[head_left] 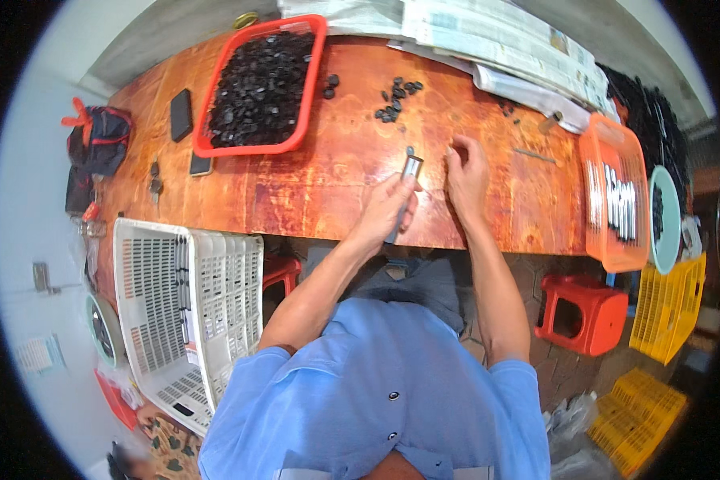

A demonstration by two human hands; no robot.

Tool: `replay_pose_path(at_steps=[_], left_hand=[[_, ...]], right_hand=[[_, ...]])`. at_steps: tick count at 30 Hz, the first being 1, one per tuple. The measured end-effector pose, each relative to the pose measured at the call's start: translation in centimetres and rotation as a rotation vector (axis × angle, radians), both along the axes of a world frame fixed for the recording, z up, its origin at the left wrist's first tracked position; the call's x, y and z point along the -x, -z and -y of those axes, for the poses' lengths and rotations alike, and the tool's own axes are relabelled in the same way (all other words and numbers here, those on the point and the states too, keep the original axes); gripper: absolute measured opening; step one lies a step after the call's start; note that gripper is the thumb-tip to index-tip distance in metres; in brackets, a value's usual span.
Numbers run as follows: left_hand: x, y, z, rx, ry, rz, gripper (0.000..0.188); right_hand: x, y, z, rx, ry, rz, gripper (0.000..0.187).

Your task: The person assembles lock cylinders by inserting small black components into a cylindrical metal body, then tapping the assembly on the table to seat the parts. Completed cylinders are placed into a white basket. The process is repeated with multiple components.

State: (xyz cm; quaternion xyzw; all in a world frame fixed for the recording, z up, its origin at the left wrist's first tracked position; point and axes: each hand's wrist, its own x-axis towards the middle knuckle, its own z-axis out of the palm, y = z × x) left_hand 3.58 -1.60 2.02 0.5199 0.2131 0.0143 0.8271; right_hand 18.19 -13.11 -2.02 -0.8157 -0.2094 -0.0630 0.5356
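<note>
One metal tube (412, 167) is in the grasp of the left hand (388, 206), with fingers closed around it, above the near side of the table (312, 200). From my distant seat I see a small grey piece (410, 150) at its far end. The right hand (466, 172) is near, with bent fingers; whether they pinch something small, I cannot tell. Loose black pieces (397, 100) lie to the right of the red basket (248, 150), and silver tubes (621, 206) are in the orange basket (628, 262). I judge the step in hand is work on the tube's far end; the next move calls for steady left fingers and well-aligned right fingertips
</note>
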Motion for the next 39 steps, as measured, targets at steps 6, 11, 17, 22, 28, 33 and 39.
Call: replay_pose_path(at_steps=[6,11,17,22,28,33,39], left_hand=[[-0.1,-0.5,0.4,-0.048,0.005,-0.013,0.031],[-0.7,0.9,0.4,-0.128,-0.01,0.024,0.028],[-0.7,0.0,0.1,-0.178,0.024,0.09,0.033],[-1.2,0.9,0.4,-0.549,0.086,-0.002,0.032],[-1.5,-0.1,0.5,-0.858,0.036,0.122,0.042],[3.1,-1.6,-4.1,-0.915,-0.5,0.165,0.036],[11.9,1.9,-19.4,-1.554,-1.023,-0.526,0.054]], right_hand=[[0.0,-0.1,0.3,-0.031,-0.028,-0.035,0.023],[0.6,-0.9,0.2,-0.218,-0.138,-0.263,0.024],[1.1,-1.4,0.5,-0.152,-0.296,-0.266,0.026],[0.8,-1.4,1.0,-0.183,-0.431,-0.343,0.024],[0.2,-0.9,1.8,-0.265,-0.456,-0.477,0.021],[0.2,0.4,2.1,-0.406,-0.349,-0.561,0.023],[0.6,-0.9,1.2,-0.42,-0.403,-0.532,0.019]])
